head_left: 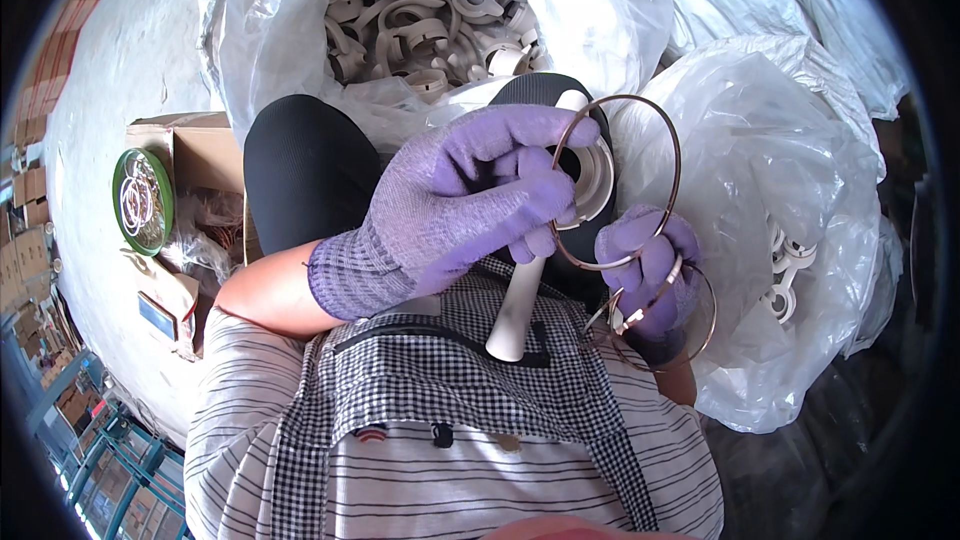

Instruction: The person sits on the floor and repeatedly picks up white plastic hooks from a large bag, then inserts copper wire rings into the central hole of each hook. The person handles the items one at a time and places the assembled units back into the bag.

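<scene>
Both my hands wear purple knit gloves. My left hand (470, 185) is closed on a white plastic part (597, 182), with a round threaded collar and a long flared handle that hangs over my lap. A large brown metal ring (679, 165) stands in front of the collar and passes by the left fingertips. At its lower right, my right hand (655, 265) has its fingers curled on that ring. Several thinner metal rings (713, 315) also hang from the right hand. The fingers partly hide the collar, and whether the left fingertips pinch the ring is unclear.
Beyond my knees, a clear plastic bag (270, 50) holds many white plastic parts (475, 0). Another plastic bag (720, 130) at right has a few similar parts. At left, a green round tray (122, 208) of metal rings rests by an open cardboard box (210, 155).
</scene>
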A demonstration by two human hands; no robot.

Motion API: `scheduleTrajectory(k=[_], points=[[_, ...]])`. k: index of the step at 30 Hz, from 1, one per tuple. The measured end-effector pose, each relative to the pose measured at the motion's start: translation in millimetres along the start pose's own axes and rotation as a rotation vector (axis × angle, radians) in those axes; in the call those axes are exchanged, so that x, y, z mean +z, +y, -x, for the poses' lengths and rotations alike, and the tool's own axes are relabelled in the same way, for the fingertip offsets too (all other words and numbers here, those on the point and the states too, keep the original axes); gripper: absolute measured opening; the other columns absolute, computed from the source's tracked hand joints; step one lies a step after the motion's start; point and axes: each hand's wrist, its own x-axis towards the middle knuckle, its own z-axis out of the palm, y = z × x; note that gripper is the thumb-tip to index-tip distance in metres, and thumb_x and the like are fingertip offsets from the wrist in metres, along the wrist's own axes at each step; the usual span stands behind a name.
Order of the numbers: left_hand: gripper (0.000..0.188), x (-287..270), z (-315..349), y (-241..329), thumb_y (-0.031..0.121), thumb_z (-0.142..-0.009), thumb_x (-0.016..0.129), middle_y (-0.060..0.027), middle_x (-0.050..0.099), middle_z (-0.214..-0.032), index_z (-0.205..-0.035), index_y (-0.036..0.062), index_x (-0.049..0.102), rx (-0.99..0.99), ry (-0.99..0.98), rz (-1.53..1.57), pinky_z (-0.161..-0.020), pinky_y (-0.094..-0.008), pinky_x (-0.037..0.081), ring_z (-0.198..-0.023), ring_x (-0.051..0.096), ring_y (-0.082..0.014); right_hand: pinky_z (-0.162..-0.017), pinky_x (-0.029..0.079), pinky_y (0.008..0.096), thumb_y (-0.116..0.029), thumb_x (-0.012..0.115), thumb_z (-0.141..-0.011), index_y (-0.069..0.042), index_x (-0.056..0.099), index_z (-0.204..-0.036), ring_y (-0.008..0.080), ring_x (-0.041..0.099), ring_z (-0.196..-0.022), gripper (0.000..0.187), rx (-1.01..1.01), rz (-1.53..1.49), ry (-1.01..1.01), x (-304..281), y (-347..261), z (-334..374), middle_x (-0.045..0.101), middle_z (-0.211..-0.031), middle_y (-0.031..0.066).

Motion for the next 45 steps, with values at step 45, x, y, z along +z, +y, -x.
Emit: scheduleTrajectory(k=[45], points=[[0.027, -11, -19, -44, 0.004, -0.099, 0.055, -0.0154, 0.07, -0.113, -0.123, -0.0036, 0.064, 0.377, 0.275, -0.896, -0.089, -0.0342, 0.054, -0.098, 0.07, -0.026, -0.104, 0.048, 0.0381, -0.012, 0.06, -0.099, 0.007, 0.053, -0.137, 0.0259, 0.061, -0.119, 0.043, -0.256, 0.729, 0.144, 9, 24, -31, 0.062, -0.13, 0.0184]])
